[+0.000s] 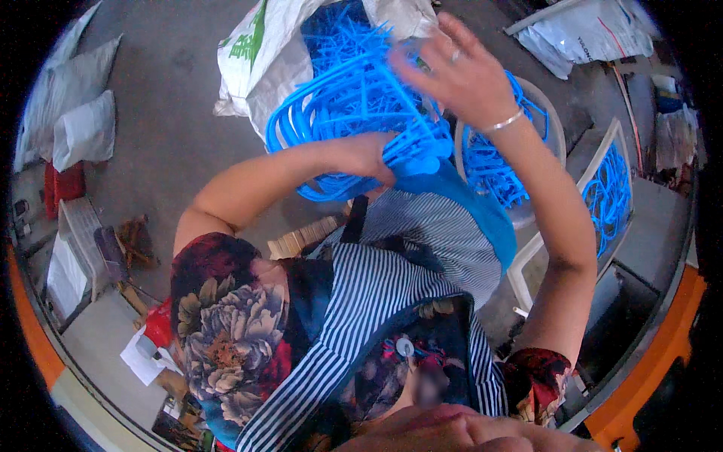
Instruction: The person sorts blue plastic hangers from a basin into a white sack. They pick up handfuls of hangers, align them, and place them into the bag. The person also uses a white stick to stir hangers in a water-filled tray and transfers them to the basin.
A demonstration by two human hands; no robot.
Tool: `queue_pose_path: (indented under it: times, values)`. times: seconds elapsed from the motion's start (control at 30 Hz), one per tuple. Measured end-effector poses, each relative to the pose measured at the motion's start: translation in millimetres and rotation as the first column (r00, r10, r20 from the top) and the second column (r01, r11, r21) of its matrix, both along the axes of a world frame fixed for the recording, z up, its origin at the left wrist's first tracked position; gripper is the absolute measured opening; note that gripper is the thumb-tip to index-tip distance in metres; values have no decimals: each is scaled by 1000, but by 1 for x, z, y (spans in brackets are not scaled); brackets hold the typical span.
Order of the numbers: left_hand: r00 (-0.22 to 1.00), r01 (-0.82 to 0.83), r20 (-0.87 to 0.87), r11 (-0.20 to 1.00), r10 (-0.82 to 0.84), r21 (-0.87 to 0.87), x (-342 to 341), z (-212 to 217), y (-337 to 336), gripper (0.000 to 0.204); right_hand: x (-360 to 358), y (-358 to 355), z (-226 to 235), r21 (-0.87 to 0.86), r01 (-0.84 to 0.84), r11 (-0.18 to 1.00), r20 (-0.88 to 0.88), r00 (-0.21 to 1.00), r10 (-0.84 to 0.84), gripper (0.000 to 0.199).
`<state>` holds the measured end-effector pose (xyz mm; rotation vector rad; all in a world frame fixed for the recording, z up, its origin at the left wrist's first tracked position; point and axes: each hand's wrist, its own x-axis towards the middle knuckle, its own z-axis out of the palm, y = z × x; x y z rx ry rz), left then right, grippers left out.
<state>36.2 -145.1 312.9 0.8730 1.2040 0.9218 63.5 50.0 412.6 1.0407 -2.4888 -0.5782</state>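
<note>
A bunch of blue plastic clothes hangers (331, 105) lies before me, their curved arms fanned to the left. My left hand (375, 157) is closed around the gathered near end of the bunch, with its fingers mostly hidden behind the plastic. Over the upper right of the hangers hovers my right hand (463, 71), fingers apart and slightly blurred, with nothing visible in it. Just beyond, a white woven sack (263, 56) gapes open, and more blue plastic pieces show in its mouth.
To the right stand a round pale tub (556, 128) and a light-framed bin (619, 139), both containing blue plastic pieces. Stuffed white sacks (84, 128) lie at far left, another white sack (584, 38) at far right. A stack of tan pieces (305, 237) sits on the floor by my left elbow.
</note>
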Motion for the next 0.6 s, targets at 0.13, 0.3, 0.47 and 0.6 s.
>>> queue_pose_path:
  times: [0.13,0.3,0.47,0.6]
  values:
    - [976,-29,-215,1000,30,8,7,-14,-7,49,4,5,-25,-6,139,990,192,972,-135,23]
    - [898,-61,-436,998,56,1,-4,9,-38,56,-1,110,-30,-96,857,507,752,396,-527,31]
    - [901,-206,-414,968,129,-145,-17,-16,-53,66,7,84,-59,-328,892,310,880,408,-243,51]
    - [894,-145,-435,988,108,-52,-16,-17,-44,74,-13,-2,-40,-675,296,676,357,933,-51,58]
